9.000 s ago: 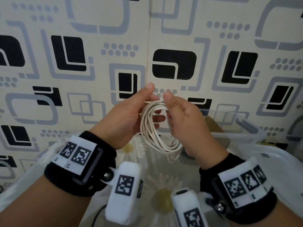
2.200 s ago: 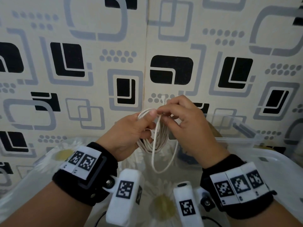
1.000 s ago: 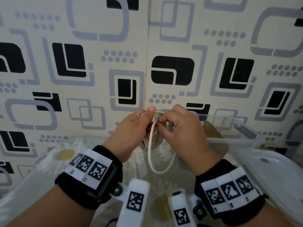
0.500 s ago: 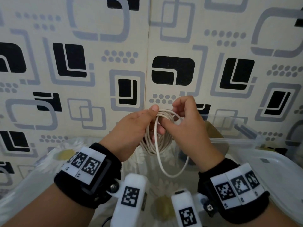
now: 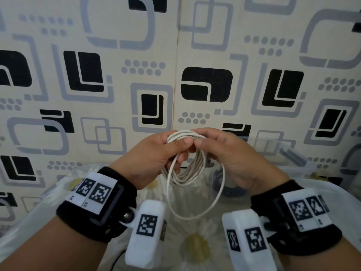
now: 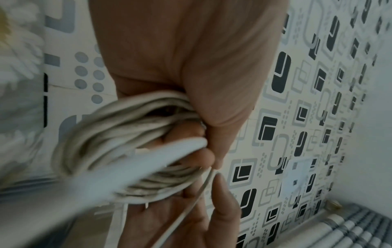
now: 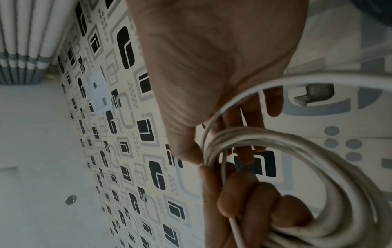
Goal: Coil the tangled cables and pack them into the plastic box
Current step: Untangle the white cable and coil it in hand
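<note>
The left hand [image 5: 154, 155] grips the top of the white cable coil [image 5: 185, 165] between thumb and curled fingers, apparently so the finished turns stay bundled, held in the air above the flowered tabletop [image 5: 197, 249]. The right hand [image 5: 226, 153] pinches the strand at the coil's top, where one wider loose loop [image 5: 213, 204] hangs below, probably the next turn to be laid on. The clear plastic box [image 5: 293, 155] stands just right of the hands, so packing looks not yet begun.

Both hands are raised close to a patterned wall [image 5: 117, 85], leaving little room ahead, while open air lies below them above the flowered table covering [image 5: 197, 249]; a clear plastic box [image 5: 293, 155] stands to the right.
</note>
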The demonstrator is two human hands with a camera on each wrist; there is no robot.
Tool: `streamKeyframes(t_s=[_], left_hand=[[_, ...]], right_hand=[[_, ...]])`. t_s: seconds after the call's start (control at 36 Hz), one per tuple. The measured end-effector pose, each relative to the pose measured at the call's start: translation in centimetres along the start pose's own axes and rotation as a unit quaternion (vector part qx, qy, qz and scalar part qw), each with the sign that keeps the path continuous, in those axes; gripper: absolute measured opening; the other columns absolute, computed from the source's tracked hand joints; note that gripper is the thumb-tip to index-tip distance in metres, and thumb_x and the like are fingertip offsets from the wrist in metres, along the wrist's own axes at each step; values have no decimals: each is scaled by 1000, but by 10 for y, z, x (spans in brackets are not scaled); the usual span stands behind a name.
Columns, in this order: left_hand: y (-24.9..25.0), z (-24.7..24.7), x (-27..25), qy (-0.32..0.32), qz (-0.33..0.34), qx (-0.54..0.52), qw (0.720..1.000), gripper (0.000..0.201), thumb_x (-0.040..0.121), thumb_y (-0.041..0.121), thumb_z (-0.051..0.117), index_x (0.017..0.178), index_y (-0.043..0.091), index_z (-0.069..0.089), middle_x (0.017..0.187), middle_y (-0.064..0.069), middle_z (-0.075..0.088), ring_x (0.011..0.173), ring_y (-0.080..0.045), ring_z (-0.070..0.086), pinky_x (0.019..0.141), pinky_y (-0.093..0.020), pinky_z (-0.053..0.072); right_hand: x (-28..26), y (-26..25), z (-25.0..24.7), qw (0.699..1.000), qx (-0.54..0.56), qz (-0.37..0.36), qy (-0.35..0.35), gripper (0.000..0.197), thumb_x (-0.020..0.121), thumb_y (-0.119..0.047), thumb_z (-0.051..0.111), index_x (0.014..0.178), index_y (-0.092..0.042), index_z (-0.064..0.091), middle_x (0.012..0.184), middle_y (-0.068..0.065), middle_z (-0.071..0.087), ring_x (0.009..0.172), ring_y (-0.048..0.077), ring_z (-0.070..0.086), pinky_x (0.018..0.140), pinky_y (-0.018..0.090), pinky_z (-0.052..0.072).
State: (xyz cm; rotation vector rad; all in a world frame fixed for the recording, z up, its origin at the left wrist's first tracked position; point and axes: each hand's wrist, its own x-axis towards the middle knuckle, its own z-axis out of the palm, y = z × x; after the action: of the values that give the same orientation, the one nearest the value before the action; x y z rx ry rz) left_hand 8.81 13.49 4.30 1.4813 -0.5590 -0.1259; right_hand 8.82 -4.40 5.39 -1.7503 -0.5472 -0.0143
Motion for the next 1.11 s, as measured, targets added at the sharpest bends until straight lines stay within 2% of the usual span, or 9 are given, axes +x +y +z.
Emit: streamKeyframes(t_s=[0.08, 0.19, 0.33, 0.53, 0.67, 0.81, 0.89, 1.0, 1.11], left_hand=[[-1, 0, 0, -9, -14, -35, 999, 44, 90, 36, 61, 119, 3, 60, 58, 0, 48, 51, -15, 39, 59, -35, 32], [-1, -1, -1, -12, -18, -50, 999, 33, 84, 39, 62, 105, 14, 69, 63, -4, 58, 53, -16, 45, 57, -33, 35], [-1, 0, -2, -17, -24, -42, 999, 31, 87, 39, 61, 102, 12, 65, 75, -7, 67, 58, -13, 57, 51, -24, 46], [0, 0, -1, -27, -30, -72, 997, 40, 82, 38, 58, 109, 8, 62, 78, -9, 69, 57, -14, 63, 49, -24, 50], [0, 1, -1, -25, -25, -88, 995, 38, 81, 38, 56, 107, 11, 64, 80, -10, 69, 53, -14, 61, 51, -26, 51], [0, -1, 0, 1, -12, -126, 992, 21, 86, 37, 55, 80, 16, 60, 72, -4, 53, 49, -13, 46, 64, -35, 53], [0, -3, 2, 15, -13, -120, 993, 22, 87, 37, 54, 84, 16, 56, 76, -5, 55, 54, -14, 49, 57, -32, 50], [-2, -4, 3, 16, -13, -111, 994, 24, 88, 36, 53, 96, 14, 59, 82, -7, 59, 59, -14, 47, 57, -30, 47], [-2, -4, 5, 52, 3, -88, 995, 30, 88, 37, 55, 104, 13, 63, 84, -4, 58, 62, -13, 45, 63, -31, 45]], right_hand=[[1, -2, -1, 998, 26, 5, 50, 34, 95, -14, 42, 107, -20, 73, 105, 2, 73, 106, 18, 66, 100, 41, 47], [1, -3, 0, 993, 55, 1, 105, 35, 92, -12, 42, 111, -20, 70, 109, -2, 73, 108, 14, 65, 103, 44, 45], [3, -5, -3, 980, 96, -8, 172, 35, 95, -21, 42, 125, -23, 60, 119, -7, 68, 113, 7, 62, 102, 41, 46], [4, -8, -4, 964, 103, -29, 244, 35, 95, -26, 45, 128, -35, 52, 130, -13, 58, 117, 6, 55, 105, 39, 43], [3, -13, -4, 945, 133, -39, 296, 38, 98, -19, 41, 135, -30, 46, 132, -14, 54, 119, 3, 52, 106, 34, 42], [4, -9, -7, 936, 113, -16, 334, 41, 101, -23, 43, 142, -27, 41, 135, -12, 51, 97, -2, 54, 100, 28, 43], [6, -10, -9, 910, 140, -23, 389, 44, 99, -21, 45, 143, -26, 40, 134, -10, 50, 101, -2, 52, 102, 29, 42], [6, -13, -10, 894, 158, -39, 418, 48, 98, -20, 46, 144, -25, 37, 140, -7, 47, 122, 6, 47, 109, 33, 37], [6, -13, -11, 894, 155, -38, 418, 45, 97, -20, 47, 142, -24, 41, 136, -7, 52, 118, 5, 52, 106, 33, 42]])
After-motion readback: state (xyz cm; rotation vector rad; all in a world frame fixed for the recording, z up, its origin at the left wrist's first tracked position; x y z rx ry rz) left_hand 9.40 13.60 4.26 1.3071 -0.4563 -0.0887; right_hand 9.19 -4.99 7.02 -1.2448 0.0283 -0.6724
